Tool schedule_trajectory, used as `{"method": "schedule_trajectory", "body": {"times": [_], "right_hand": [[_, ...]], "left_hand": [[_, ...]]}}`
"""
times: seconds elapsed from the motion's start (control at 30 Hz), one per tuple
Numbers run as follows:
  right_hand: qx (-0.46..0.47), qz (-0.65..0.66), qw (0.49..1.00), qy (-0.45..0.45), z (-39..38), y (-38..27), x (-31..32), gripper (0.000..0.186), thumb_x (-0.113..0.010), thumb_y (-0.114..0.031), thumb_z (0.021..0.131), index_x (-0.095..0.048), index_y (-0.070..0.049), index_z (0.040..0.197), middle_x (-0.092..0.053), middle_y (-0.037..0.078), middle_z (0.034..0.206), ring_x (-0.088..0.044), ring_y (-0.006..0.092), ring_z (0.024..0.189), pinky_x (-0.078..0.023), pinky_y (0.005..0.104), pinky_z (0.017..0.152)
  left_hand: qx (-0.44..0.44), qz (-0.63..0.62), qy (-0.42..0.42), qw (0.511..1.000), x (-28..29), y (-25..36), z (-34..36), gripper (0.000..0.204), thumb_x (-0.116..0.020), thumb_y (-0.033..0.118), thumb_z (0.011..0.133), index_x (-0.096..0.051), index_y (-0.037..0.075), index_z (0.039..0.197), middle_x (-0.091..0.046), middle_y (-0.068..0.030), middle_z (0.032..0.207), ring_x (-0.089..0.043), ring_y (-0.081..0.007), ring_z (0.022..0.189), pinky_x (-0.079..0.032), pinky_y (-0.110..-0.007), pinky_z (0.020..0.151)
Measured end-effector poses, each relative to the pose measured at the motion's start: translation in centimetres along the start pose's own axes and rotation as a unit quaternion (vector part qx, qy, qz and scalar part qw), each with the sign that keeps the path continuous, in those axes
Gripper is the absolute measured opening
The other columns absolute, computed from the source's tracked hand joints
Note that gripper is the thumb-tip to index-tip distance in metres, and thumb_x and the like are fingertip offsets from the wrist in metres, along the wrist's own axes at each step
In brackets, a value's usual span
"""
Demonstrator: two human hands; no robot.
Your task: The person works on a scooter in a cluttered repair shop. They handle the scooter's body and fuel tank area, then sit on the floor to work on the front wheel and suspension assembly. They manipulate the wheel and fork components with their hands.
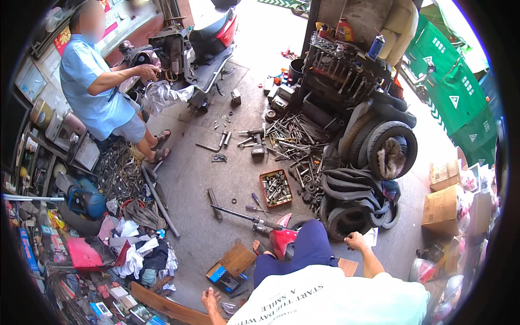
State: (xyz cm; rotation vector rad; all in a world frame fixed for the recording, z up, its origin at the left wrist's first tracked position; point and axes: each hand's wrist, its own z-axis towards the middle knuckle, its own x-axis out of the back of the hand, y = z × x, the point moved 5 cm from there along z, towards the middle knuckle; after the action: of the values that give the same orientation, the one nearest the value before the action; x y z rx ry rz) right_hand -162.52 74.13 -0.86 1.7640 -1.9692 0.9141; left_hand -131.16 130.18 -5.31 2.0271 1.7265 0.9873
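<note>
My left hand [211, 298] is low at the bottom edge, fingers loosely bent and apart, holding nothing visible, left of my dark-clad leg. My right hand [356, 241] is raised beside my right knee with curled fingers; whatever they hold is too small to make out. Between my legs sits a red fork assembly [284, 241] with a long steel tube reaching left. A cardboard piece [241, 254] with a blue-black box [227, 279] lies near my left foot. A white sheet [371, 235] is behind my right hand. A red-rimmed tray of sockets [275, 187] sits ahead.
A co-worker [92, 86] stands at back left, hands at a partly dismantled scooter [197, 59]. Piled wrenches [298, 135], tyres [379, 149] and a tool rack [341, 70] stand right of centre. Cartons [441, 211] line the right; rags [132, 254] and clutter fill the left. Loose pipes [160, 200] lie on the floor.
</note>
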Motion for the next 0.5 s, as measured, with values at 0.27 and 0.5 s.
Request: {"method": "schedule_trajectory", "body": {"times": [0.27,0.5], "right_hand": [[-0.083,0.006,0.995,-0.053,-2.3,0.6,-4.8,0.025,-0.056,-0.018,0.079,-0.062,0.007,0.082,-0.063,0.014,0.070,-0.065,0.0187,0.058,-0.053,0.0301,0.052],[-0.113,-0.096,0.975,-0.168,1.7,-6.7,-8.3,0.028,-0.058,-0.023,0.078,-0.062,0.004,0.083,-0.064,0.010,0.073,-0.065,0.0193,0.062,-0.053,0.0308,0.053]], "left_hand": [[0.038,0.100,-0.038,0.994,-1.7,1.7,2.2,0.028,-0.059,0.018,0.082,-0.054,-0.007,0.095,-0.058,-0.0146,0.082,-0.062,-0.0218,0.063,-0.052,-0.030,0.047],[-0.111,0.087,-0.065,0.988,-10.7,18.9,8.4,0.028,-0.058,0.020,0.083,-0.055,0.000,0.102,-0.059,-0.0090,0.088,-0.060,-0.0202,0.074,-0.050,-0.029,0.057]]}}
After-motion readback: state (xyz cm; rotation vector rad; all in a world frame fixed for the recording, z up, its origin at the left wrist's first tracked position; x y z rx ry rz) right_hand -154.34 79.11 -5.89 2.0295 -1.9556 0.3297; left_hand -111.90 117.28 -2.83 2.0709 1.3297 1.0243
